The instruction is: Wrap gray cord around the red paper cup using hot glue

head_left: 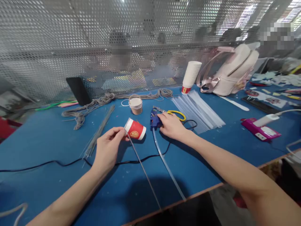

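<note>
My left hand (110,142) pinches a small red-and-white paper cup (137,130) at its rim. The cup is tilted on its side, its wider end towards my fingers. A thin grey cord (144,171) runs from those fingertips down to the table's front edge. To the right, my right hand (172,125) is closed on a blue hot glue gun (154,118), its fingers partly hidden from view. From the gun's rear a long translucent glue stick (167,168) stretches towards the front edge. Yellow-handled scissors (177,113) lie just beyond my right hand.
Behind the cup stands a small basket-like cup (136,106). Bundles of grey cord (101,102), thin wires (100,131), glue sticks (199,111) and stacked paper cups (191,75) lie around. A backpack (235,70) and a purple power strip (261,130) are right. A black cable (56,162) crosses the blue table.
</note>
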{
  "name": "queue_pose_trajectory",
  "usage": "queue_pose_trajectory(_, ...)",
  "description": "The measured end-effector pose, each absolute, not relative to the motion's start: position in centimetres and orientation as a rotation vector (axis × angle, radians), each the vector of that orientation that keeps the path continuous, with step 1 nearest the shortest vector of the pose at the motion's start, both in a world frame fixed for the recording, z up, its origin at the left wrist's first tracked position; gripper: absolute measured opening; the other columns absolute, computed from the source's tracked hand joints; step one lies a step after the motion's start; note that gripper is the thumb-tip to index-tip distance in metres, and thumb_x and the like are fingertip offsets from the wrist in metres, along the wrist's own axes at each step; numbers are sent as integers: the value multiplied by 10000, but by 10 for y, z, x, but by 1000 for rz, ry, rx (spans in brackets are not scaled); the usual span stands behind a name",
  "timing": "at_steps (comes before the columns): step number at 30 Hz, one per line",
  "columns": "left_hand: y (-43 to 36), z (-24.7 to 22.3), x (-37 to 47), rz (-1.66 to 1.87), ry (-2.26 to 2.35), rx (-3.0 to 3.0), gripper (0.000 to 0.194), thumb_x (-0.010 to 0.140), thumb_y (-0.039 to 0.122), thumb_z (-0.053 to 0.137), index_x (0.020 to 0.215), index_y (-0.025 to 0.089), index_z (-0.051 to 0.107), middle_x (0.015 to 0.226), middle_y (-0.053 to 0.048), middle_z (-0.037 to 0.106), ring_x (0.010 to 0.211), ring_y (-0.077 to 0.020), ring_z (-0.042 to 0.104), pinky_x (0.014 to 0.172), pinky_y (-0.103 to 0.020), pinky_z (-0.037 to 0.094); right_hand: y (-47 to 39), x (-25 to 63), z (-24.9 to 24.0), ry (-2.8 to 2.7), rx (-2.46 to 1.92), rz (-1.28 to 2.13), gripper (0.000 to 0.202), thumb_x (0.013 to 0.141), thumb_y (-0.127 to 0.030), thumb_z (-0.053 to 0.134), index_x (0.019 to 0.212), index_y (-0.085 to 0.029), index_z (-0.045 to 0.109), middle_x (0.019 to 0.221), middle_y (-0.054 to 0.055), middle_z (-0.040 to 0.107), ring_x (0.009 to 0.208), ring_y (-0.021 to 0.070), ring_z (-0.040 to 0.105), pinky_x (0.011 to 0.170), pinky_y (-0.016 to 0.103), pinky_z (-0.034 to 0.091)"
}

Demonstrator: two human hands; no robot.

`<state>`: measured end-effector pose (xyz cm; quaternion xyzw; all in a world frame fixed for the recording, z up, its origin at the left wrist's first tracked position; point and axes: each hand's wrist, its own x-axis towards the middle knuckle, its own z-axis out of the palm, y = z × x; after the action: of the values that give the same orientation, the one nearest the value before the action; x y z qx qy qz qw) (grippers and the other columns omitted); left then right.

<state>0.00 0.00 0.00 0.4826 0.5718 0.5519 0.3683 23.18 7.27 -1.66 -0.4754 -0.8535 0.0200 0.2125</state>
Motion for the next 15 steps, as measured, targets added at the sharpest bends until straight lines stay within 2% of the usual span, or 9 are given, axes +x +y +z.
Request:
queue_pose_trajectory(3,-1,-3,4,1435,1431,1168,111,731,300,664,736,190,677,656,22,638,611,-125,591,649,-252,498,64,247,-1,-2181,-1263,174,516,707,-90,505,1221,-123,523,1134,139,612,999,247,587,850,382,481)
queue_pose_trajectory(5,-2,-4,7,1473,1415,1144,114,723,302,674,722,188,678,627,23,634,609,-127,582,648,-248,490,58,256,9,-1843,-1109,560,471,706,-143,529,1175,-170,560,1009,70,652,838,200,609,746,337,499)
queue_pose_trajectory(7,-2,-5,8,1489,1401,1124,115,720,305,676,711,190,677,601,21,634,605,-131,579,637,-246,483,52,261,15,-1644,-1068,850,314,710,-214,582,1018,-177,632,846,33,650,698,164,577,647,300,477)
queue_pose_trajectory(9,-3,-7,9,1476,1390,1099,105,721,299,676,715,194,679,591,19,642,604,-135,582,632,-246,479,45,260,16,-1553,-1026,1101,225,725,-288,630,916,-173,657,827,31,639,638,131,535,578,265,440)
queue_pose_trajectory(11,-5,-9,11,1464,1379,1072,89,720,286,676,729,198,681,588,19,649,606,-138,587,641,-250,479,37,256,16,-1454,-1013,1329,266,749,-350,645,942,-168,651,804,28,632,540,91,469,505,241,395)
queue_pose_trajectory(13,-7,-12,12,1459,1369,1043,87,727,282,672,740,196,680,570,20,649,604,-142,593,659,-260,481,28,250,18,-1469,-1052,1415,264,760,-373,648,914,-158,656,787,36,642,511,83,455,485,236,386)
queue_pose_trajectory(15,-10,-14,13,1438,1379,1008,96,729,279,673,750,185,680,562,17,654,598,-140,594,665,-262,478,19,243,20,-1567,-1089,1398,219,765,-350,640,870,-158,656,770,42,655,542,102,502,497,236,406)
